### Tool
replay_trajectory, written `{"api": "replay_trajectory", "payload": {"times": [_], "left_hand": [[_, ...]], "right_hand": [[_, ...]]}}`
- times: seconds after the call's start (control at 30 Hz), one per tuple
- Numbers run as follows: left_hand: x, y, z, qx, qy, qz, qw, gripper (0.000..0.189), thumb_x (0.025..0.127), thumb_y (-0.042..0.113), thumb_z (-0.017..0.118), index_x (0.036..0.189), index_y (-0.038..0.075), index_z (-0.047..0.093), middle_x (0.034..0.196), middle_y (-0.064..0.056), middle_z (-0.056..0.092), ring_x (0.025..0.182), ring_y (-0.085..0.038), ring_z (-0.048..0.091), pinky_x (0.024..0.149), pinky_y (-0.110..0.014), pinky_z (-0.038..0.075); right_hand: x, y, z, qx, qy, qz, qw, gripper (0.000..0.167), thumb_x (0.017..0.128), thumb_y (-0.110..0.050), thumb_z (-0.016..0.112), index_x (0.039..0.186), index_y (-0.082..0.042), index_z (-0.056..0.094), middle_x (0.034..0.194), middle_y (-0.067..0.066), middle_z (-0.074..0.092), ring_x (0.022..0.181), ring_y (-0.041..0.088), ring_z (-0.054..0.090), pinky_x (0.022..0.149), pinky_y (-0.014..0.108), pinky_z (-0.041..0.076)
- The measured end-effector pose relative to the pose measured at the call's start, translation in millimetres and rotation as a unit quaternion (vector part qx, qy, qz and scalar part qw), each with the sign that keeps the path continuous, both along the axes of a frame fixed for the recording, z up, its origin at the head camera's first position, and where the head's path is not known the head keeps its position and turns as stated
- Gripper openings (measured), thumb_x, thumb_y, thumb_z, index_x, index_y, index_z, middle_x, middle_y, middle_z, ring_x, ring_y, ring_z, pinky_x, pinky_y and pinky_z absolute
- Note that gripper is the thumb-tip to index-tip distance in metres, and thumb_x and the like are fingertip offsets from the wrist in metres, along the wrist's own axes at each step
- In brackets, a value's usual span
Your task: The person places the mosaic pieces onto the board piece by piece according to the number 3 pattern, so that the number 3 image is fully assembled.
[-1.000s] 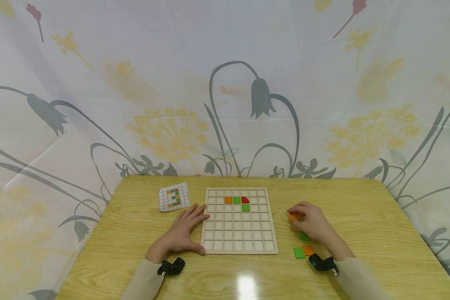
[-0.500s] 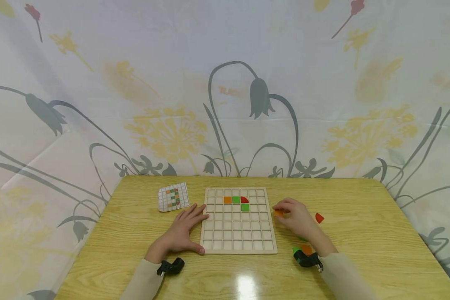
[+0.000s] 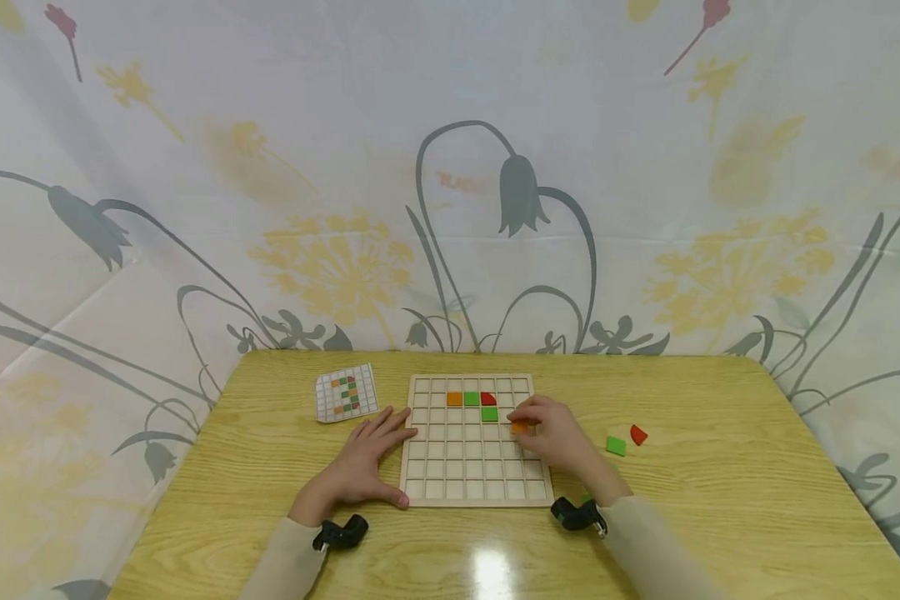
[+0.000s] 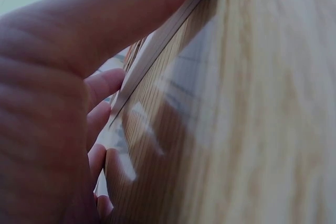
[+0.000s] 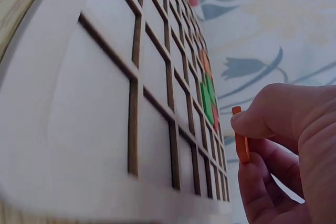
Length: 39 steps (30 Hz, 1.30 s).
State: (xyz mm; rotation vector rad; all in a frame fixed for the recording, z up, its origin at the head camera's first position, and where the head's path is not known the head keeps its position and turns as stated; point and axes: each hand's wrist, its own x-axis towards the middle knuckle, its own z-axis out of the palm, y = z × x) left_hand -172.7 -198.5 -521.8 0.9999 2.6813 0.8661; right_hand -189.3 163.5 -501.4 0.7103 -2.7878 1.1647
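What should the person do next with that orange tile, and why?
Probably lower the orange tile into the bare cell directly below the lower of the board's two green tiles. The right hand pinches it over the board, and the printed card, though small, seems to show orange just under that green.

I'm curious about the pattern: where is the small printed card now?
In the head view, the printed card lies on the table, just left of the gridded board and beyond the left hand.
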Motion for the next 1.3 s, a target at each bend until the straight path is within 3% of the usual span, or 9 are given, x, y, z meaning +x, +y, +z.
{"api": "replay_trajectory", "payload": {"times": [0.27, 0.5, 0.63, 1.07, 1.3], "left_hand": [[-0.3, -0.6, -0.5, 0.001, 0.001, -0.001, 1.0000, 0.102, 0.069, 0.061, 0.082, 0.152, 0.014, 0.044, 0.165, -0.009, 0.018, 0.151, -0.038, 0.006, 0.113, -0.068, 0.006], [-0.9, 0.0, -2.5, -0.004, -0.007, 0.004, 1.0000, 0.103, 0.069, 0.062, 0.082, 0.153, 0.017, 0.043, 0.166, -0.004, 0.016, 0.152, -0.032, 0.003, 0.115, -0.065, 0.005], [0.2, 0.9, 0.3, 0.000, -0.005, -0.001, 1.0000, 0.103, 0.069, 0.060, 0.082, 0.153, 0.015, 0.043, 0.166, -0.007, 0.017, 0.151, -0.035, 0.005, 0.113, -0.067, 0.006], [-1.0, -2.1, 0.9, 0.006, 0.003, -0.003, 1.0000, 0.101, 0.071, 0.059, 0.082, 0.152, 0.012, 0.044, 0.165, -0.011, 0.019, 0.150, -0.039, 0.007, 0.112, -0.069, 0.007], [0.3, -0.8, -0.2, 0.006, 0.002, -0.006, 1.0000, 0.101, 0.071, 0.060, 0.082, 0.152, 0.012, 0.044, 0.165, -0.011, 0.018, 0.150, -0.040, 0.007, 0.112, -0.069, 0.006]], "right_hand": [[-3.3, -18.6, -8.2, -0.012, 0.008, 0.024, 0.9996, 0.016, 0.084, -0.002, 0.074, 0.100, -0.005, 0.076, 0.101, 0.001, 0.065, 0.086, 0.016, 0.058, 0.074, 0.031, 0.051], [-3.7, -26.8, -13.0, -0.010, -0.014, 0.025, 0.9995, 0.017, 0.085, -0.004, 0.073, 0.101, -0.007, 0.076, 0.099, -0.003, 0.063, 0.080, 0.011, 0.054, 0.070, 0.027, 0.049], [-3.1, -28.2, -16.1, -0.013, -0.011, 0.027, 0.9995, 0.017, 0.084, -0.003, 0.074, 0.100, -0.008, 0.077, 0.098, -0.003, 0.062, 0.077, 0.010, 0.052, 0.067, 0.026, 0.048], [-5.3, -21.7, -20.4, -0.065, -0.029, 0.027, 0.9971, 0.020, 0.087, -0.009, 0.075, 0.107, -0.012, 0.076, 0.104, -0.005, 0.064, 0.087, 0.013, 0.055, 0.078, 0.031, 0.048], [-5.9, -14.6, -24.5, -0.084, -0.031, 0.036, 0.9953, 0.020, 0.085, -0.007, 0.074, 0.103, -0.016, 0.076, 0.102, -0.005, 0.065, 0.089, 0.013, 0.058, 0.080, 0.031, 0.050]]}}
